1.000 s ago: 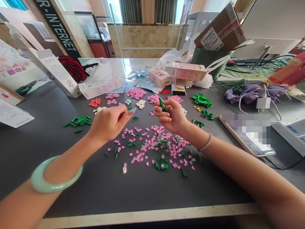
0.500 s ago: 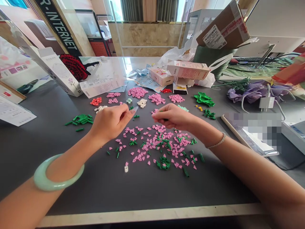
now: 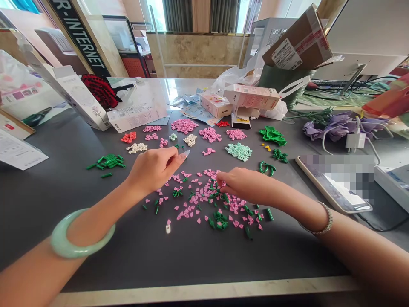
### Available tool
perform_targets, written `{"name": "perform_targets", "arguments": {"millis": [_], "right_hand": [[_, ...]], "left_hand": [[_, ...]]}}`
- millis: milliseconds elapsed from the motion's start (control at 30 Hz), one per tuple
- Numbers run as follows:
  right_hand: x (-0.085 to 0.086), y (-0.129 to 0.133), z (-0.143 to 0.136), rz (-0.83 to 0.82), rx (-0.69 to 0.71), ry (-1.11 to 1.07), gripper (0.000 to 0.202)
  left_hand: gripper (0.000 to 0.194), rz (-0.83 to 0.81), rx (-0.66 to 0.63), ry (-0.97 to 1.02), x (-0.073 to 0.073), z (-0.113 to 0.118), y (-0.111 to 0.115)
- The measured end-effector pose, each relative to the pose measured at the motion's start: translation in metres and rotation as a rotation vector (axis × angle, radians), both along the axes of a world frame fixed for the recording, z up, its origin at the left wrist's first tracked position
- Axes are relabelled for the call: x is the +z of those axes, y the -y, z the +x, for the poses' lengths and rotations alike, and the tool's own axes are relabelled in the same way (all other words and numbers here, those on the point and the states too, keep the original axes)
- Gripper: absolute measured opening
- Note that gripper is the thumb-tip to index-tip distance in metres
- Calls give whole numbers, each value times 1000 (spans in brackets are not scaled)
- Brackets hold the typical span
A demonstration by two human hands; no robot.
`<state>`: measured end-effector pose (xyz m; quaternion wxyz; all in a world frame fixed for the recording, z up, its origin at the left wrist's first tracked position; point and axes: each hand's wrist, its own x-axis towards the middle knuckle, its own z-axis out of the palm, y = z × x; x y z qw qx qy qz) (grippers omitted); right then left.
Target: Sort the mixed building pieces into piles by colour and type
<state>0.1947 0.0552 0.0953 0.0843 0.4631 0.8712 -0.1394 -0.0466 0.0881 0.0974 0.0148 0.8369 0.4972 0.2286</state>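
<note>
My left hand (image 3: 158,166) hovers at the left edge of a loose spread of small pink pieces (image 3: 191,209). Its fingers are curled and the thumb lies against them; whatever they hold, if anything, is hidden. My right hand (image 3: 239,183) reaches down into the same spread, fingertips bent and closed among pink and green pieces, their tips partly hidden. Green tube-like pieces (image 3: 270,214) and a cluster of green connectors (image 3: 220,221) lie mixed in. A single white piece (image 3: 168,229) sits at the near left.
Sorted piles stand behind: mint pieces (image 3: 239,151), pink pieces (image 3: 184,125), cream pieces (image 3: 136,148), green leaves (image 3: 273,135) and green sticks (image 3: 110,160). Curved green pieces (image 3: 267,168) lie right. A phone (image 3: 332,183) is beside my right forearm; boxes (image 3: 252,96) stand at the back.
My right hand has come down and toward me into the pink and green pieces, uncovering the mint pile and curved green pieces. My left hand has shifted only slightly.
</note>
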Motion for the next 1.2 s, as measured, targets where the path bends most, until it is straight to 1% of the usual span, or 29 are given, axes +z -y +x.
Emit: {"name": "perform_targets", "arguments": {"millis": [233, 300, 333, 400, 433, 500, 567, 633, 700, 833, 900, 967, 1033, 1067, 1100, 1133, 1200], "right_hand": [[-4, 1, -1, 35, 110, 53, 11], [-2, 0, 0, 12, 104, 11, 12], [-1, -1, 1, -18, 90, -48, 12], [1, -5, 3, -141, 60, -242, 12], [1, -8, 4, -244, 44, -372, 11], [-2, -13, 7, -524, -10, -659, 12], [-7, -18, 10, -817, -108, -938, 16], [-13, -21, 10, -1023, -216, -1142, 17], [-16, -23, 9, -1125, -317, -1250, 15], [-13, -25, 6, -1221, -496, -1313, 10], [-12, -25, 7, -1229, -540, -1323, 12], [-13, -25, 7, -1210, -546, -1318, 15], [-16, -24, 7, -1159, -514, -1279, 22], [-18, -24, 7, -1104, -483, -1253, 27], [-20, -23, 6, -1017, -448, -1221, 33], [-22, -22, 6, -889, -407, -1176, 38], [-22, -20, 3, -542, -305, -1015, 42]], "left_hand": [[41, 10, -46, -44, -3, 2, 2], [41, 10, -48, -50, -5, 2, 2], [41, 11, -48, -51, -5, 2, 2], [41, 11, -47, -49, -6, 2, 1], [41, 12, -45, -49, -6, 2, 1], [42, 11, -39, -51, -6, 2, 1], [42, 8, -36, -58, -5, 2, 1], [42, 6, -34, -62, -5, 1, 1], [42, 3, -38, -64, -5, 0, 1], [41, 10, -51, -63, -6, 0, 0], [41, 14, -51, -64, -6, -1, 0], [42, 11, -54, -65, -7, 0, 0], [42, 8, -58, -64, -7, 0, 0], [42, 6, -58, -63, -7, 0, 0], [41, 6, -56, -62, -7, 1, 0], [40, 8, -53, -63, -7, 1, 0], [39, 14, -42, -68, -7, 2, 0]]}}
